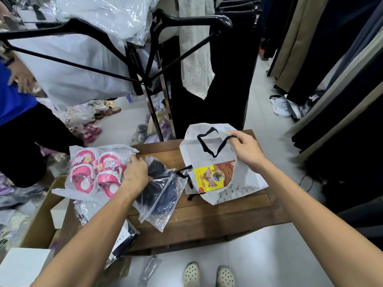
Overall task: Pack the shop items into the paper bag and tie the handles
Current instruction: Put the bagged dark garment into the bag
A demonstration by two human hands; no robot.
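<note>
On the dark brown wooden table (pixel 199 220), near its far right corner, a white paper bag with black ribbon handles (pixel 213 162), lying flat and a little crumpled, mouth turned to the far edge. Resting on the bag's lower part, a flat yellow and red printed packet (pixel 214 176). Right hand (pixel 246 151) at the bag's upper right edge, fingers (pixel 235 136) curled and pinching the paper there, just where one black handle ends. Toward the table's left edge, a clear plastic pouch with a pair of pink children's sandals (pixel 96 171), partly hanging over that edge. Left hand (pixel 135 171) on the right side of this pouch, fingers bent and closed on the plastic; exact grip partly hidden behind the hand itself. Just beside it, near the middle of the table, a clear zip pouch with dark navy cloth inside (pixel 163 195), touching the left wrist and reaching the near edge. Under the left forearm, at the near left corner, another clear pouch with dark contents (pixel 124 243), only partly visible. Beyond the far edge, a black clothes rack with hangers (pixel 153 65). On the floor at left, a brown cardboard box (pixel 41 220), and a person in a blue top (pixel 12 100) standing there.
</note>
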